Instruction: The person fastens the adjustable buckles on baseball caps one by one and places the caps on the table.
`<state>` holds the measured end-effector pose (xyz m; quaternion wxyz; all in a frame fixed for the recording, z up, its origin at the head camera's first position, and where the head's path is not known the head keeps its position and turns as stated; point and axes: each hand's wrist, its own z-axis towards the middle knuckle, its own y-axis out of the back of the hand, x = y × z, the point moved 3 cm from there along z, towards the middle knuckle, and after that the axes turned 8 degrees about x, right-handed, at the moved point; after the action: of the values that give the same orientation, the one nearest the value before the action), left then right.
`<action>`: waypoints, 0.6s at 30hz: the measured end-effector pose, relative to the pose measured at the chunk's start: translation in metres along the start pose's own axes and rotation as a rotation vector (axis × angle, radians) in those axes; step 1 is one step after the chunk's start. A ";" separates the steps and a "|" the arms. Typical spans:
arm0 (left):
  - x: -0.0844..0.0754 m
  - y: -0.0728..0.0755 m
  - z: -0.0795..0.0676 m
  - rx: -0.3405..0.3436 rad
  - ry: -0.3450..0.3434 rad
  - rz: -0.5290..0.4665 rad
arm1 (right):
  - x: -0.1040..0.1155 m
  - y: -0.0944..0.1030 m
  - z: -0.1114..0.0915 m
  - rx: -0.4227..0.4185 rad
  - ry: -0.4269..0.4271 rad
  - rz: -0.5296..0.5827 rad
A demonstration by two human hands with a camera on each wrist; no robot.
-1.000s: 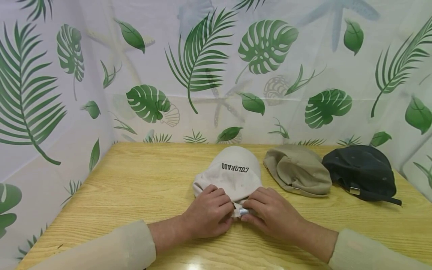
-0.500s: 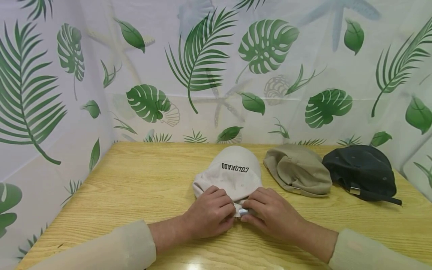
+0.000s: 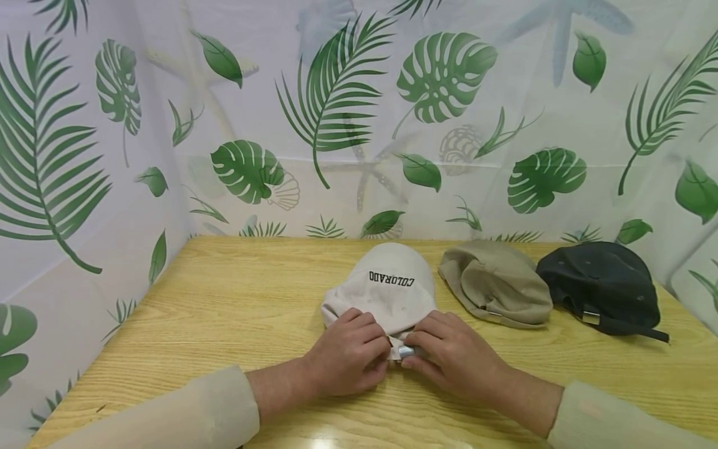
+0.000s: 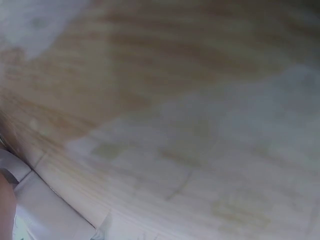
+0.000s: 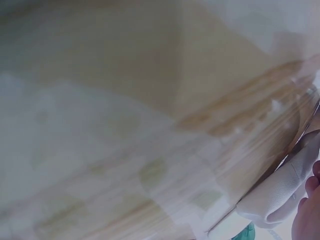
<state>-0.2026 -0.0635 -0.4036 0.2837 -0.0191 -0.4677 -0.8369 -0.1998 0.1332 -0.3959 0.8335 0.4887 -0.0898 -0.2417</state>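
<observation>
A cream baseball cap [image 3: 387, 293] with COLORADO printed in dark letters lies on the wooden table, its lettering upside down in the head view. At its near edge, my left hand [image 3: 350, 352] grips the end of the cap's back strap [image 3: 395, 353]. Opposite, my right hand [image 3: 451, 352] pinches the strap beside a silver buckle [image 3: 406, 352]. A short stretch of strap shows between the two hands. In the right wrist view, fingertips [image 5: 306, 212] appear at the right edge beside pale cap fabric [image 5: 280, 195]; the left wrist view is mostly blurred.
A khaki cap [image 3: 496, 284] sits just right of the cream one. Beyond it, a black cap [image 3: 600, 287] lies with its loose strap pointing right. A leaf-printed white cloth [image 3: 336, 206] stands behind and to both sides of the wooden table [image 3: 235, 299].
Both hands stay almost in place at the strap. The left fingers shift very slightly beside the buckle; the caps keep their positions.
</observation>
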 end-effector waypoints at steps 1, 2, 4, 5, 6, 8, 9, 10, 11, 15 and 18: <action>0.000 0.000 0.000 -0.003 -0.003 0.001 | 0.000 0.000 0.000 -0.001 0.000 0.001; 0.000 0.000 0.000 -0.005 -0.005 0.001 | 0.000 0.000 0.000 -0.002 0.000 0.002; 0.000 0.000 0.001 -0.007 -0.008 0.001 | -0.001 0.000 0.001 -0.005 0.000 0.002; 0.000 0.000 0.001 -0.008 -0.009 0.001 | -0.001 0.000 0.001 -0.005 0.000 0.002; 0.000 0.000 0.001 -0.009 -0.008 -0.002 | -0.001 0.000 0.001 -0.006 0.001 0.002; 0.000 0.001 0.001 -0.008 -0.009 -0.005 | 0.000 0.000 0.001 -0.007 0.002 0.002; 0.000 0.001 0.001 -0.008 -0.009 -0.006 | 0.000 0.000 0.001 -0.005 0.001 0.002; 0.000 0.001 0.002 -0.008 -0.011 -0.009 | 0.000 0.000 0.001 -0.005 0.001 0.003; 0.000 0.001 0.002 -0.007 -0.013 -0.011 | 0.000 0.000 0.002 -0.004 0.000 0.003; 0.000 0.002 0.002 -0.003 -0.018 -0.016 | 0.000 0.001 0.002 0.003 -0.007 0.005; 0.000 0.002 0.001 0.011 -0.007 -0.009 | 0.001 0.001 0.002 0.006 -0.012 0.004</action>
<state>-0.2022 -0.0632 -0.4014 0.2782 -0.0183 -0.4734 -0.8356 -0.1997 0.1317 -0.3942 0.8320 0.4894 -0.0965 -0.2427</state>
